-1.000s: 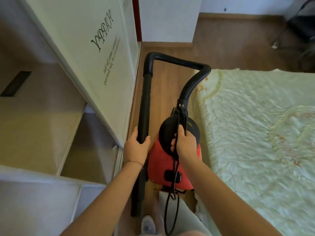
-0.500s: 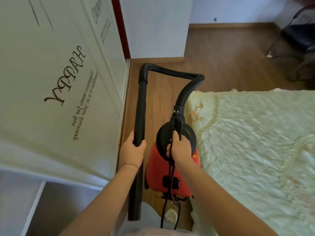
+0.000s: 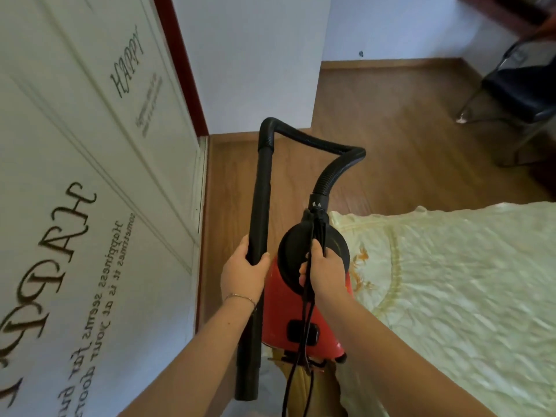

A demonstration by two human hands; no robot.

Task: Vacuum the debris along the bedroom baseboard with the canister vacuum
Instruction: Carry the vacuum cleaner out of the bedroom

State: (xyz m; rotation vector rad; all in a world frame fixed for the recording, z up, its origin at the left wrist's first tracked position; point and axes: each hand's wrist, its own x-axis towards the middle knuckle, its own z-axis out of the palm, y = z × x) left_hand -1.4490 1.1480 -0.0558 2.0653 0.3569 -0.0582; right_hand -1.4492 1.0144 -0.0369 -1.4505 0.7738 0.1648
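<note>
The red canister vacuum [image 3: 301, 314] hangs at lower centre of the frame, carried in the narrow gap between the bed [image 3: 451, 296] on the right and the lettered white door [image 3: 90, 206] on the left. The right hand [image 3: 326, 272] is wrapped round its top handle, with the black cord [image 3: 304, 341] caught in the same grip. The left hand [image 3: 243, 275] is curled round the black wand [image 3: 260, 206], whose open end points down at the bottom edge, off the floor. The hose [image 3: 319, 145] loops ahead, above centre. The baseboard [image 3: 391, 64] runs along the far wall, upper centre, well apart from the wand. I can't make out debris. By my reckoning the vacuuming itself hasn't begun: the canister has yet to be set down and the wand brought to the skirting.
</note>
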